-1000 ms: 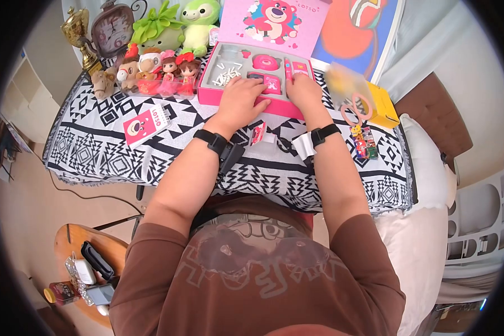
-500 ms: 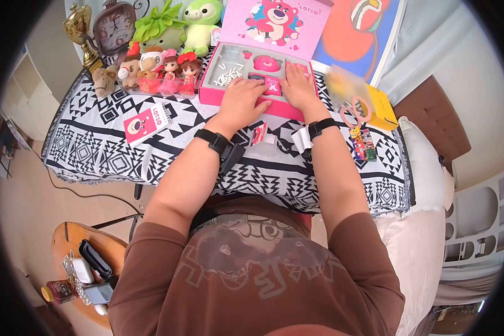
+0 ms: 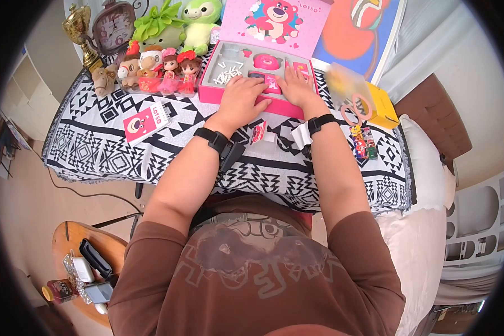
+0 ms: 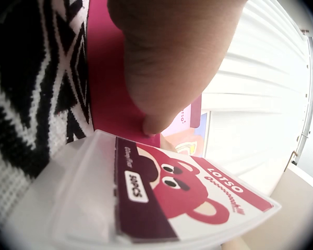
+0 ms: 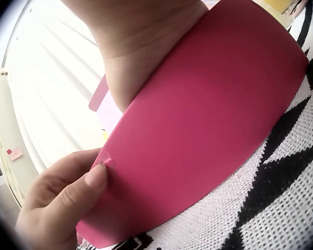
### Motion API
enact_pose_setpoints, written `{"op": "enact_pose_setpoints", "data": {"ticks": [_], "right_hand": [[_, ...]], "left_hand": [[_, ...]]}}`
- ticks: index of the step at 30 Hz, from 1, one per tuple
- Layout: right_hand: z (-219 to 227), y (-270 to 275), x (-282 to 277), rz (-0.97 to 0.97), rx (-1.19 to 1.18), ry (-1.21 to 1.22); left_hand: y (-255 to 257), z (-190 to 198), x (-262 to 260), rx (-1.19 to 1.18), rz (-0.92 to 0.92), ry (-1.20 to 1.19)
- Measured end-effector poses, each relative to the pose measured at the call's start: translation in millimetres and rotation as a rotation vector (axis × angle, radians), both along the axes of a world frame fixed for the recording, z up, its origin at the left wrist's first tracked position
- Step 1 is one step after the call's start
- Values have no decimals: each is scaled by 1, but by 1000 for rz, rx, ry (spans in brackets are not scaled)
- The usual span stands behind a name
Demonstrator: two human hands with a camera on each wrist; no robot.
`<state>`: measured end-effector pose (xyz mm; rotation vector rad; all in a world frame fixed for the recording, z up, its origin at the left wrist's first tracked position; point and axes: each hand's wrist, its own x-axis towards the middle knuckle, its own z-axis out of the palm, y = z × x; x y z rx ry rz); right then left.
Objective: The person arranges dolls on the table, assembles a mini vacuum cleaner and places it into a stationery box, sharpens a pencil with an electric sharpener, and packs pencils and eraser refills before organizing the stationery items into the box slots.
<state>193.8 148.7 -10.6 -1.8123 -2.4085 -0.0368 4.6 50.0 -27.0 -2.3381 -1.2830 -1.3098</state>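
An open pink box (image 3: 281,106) holds a grey tray with white sticks (image 3: 227,74), a round pink item (image 3: 266,61) and a pink bear-print item (image 3: 272,84). My left hand (image 3: 241,105) grips the box's front edge; the right wrist view shows its thumb against the front wall (image 5: 193,120), fingers (image 5: 83,158) behind the rim. My right hand (image 3: 299,89) lies over the tray's right part, fingers extended, partly covering the compartments there; its fingertips are hidden in the right wrist view. A clear case with a bear label (image 4: 177,192) fills the lower left wrist view.
Dolls (image 3: 179,73) and plush toys (image 3: 200,25) stand left of the box. A bear notebook (image 3: 144,124) lies at front left. Right of the box are a yellow box (image 3: 382,106), pink rings (image 3: 355,109) and colourful small items (image 3: 364,143).
My right hand has gone from curled fingers at a pink pen-like item to extended fingers over the tray, then shifted slightly left and towards me. My left hand stays in place.
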Motion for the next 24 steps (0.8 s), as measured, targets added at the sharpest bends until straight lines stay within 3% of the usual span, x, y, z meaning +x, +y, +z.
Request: {"op": "enact_pose_setpoints", "data": {"ticks": [2,4,5,7,8,11,13,14,17,20,22,24], "right_hand": [[-1,-1,1,-1,47,24],[9,-12,1,76,316,187],[14,-20,3,75,313,188],[23,-41,6,309,502,455],[22,-48,8,307,501,457],[17,-73,12,327,414,666],[14,-95,12,351,-69,994],[12,-100,13,347,-70,1000],[-2,-103,17,464,-449,951],[-1,-111,8,541,-529,782],[-3,-114,4,585,-566,799],[-20,-110,1,701,-371,740]], "left_hand": [[0,0,0,3,-6,-1],[-1,1,0,-6,7,19],[-1,1,-1,-9,7,20],[-1,1,-1,-6,-1,19],[0,2,-1,-9,-2,21],[-1,2,0,-22,-2,21],[1,1,-1,-6,-1,27],[1,1,-1,-9,-3,31],[1,2,0,-7,7,43],[0,4,0,-7,2,44],[0,4,1,-10,-5,32],[0,4,2,-12,1,48]]}}
